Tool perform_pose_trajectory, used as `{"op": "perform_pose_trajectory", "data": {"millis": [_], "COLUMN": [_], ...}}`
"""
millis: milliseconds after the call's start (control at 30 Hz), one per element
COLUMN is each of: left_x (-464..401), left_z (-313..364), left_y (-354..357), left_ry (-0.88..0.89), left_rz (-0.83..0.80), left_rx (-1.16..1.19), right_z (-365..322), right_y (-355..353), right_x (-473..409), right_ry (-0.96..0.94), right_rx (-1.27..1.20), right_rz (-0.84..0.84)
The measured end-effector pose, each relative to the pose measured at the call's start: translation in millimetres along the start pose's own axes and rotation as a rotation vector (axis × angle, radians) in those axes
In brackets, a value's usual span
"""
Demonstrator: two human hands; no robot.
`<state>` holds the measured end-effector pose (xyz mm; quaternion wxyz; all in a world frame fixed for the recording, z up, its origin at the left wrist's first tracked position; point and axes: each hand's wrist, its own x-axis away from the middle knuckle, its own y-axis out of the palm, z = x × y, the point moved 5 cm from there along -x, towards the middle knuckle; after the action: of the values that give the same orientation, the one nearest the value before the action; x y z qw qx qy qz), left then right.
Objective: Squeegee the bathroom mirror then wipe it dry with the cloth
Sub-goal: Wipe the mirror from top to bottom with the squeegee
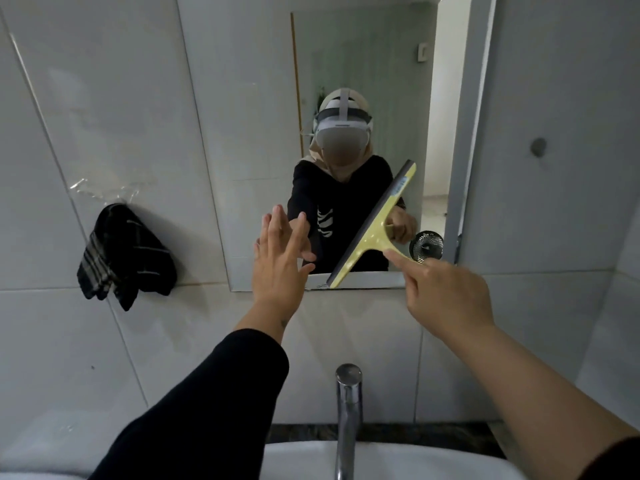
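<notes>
- Far left: the cloth (125,255), dark with pale check lines, hangs bunched from a clear hook (104,192) on the tiled wall (86,116). It is well apart from both your hands and left of the mirror.
- Left of centre: your left hand (281,263) is raised, fingers spread and straight, grip released, holding nothing. Its fingertips lie over the lower left part of the mirror (242,133); contact with the glass cannot be told. A black sleeve (207,403) covers that forearm.
- Centre: the squeegee (372,227), yellow with a dark blade, is tilted, its blade edge against the mirror, upper end to the right, lower end at the mirror's bottom edge.
- Centre, bottom: a chrome tap (348,407) stands over the white basin (381,462).
- Right of centre: your right hand (446,292) has its grip clenched on the squeegee handle, index finger stretched along it.
- Beside that hand: a small round metal strainer (426,247) shows at the mirror's lower right corner.
</notes>
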<state>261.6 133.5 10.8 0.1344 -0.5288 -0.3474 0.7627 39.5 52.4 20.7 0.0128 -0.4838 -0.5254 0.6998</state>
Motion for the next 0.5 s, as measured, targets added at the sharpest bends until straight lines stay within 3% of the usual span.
{"op": "perform_pose_trajectory", "data": {"millis": [200, 500], "left_x": [2.6, 4.7], "left_z": [3.0, 0.9], "left_y": [2.2, 5.9], "left_ry": [-0.019, -0.044], "left_rz": [0.021, 0.027], "left_rx": [0.033, 0.001], "right_z": [37.3, 32.4], "right_y": [7.3, 33.3], "right_x": [21.8, 49.8], "right_ry": [0.167, 0.346], "right_rx": [-0.13, -0.381], "right_rz": [-0.019, -0.009]}}
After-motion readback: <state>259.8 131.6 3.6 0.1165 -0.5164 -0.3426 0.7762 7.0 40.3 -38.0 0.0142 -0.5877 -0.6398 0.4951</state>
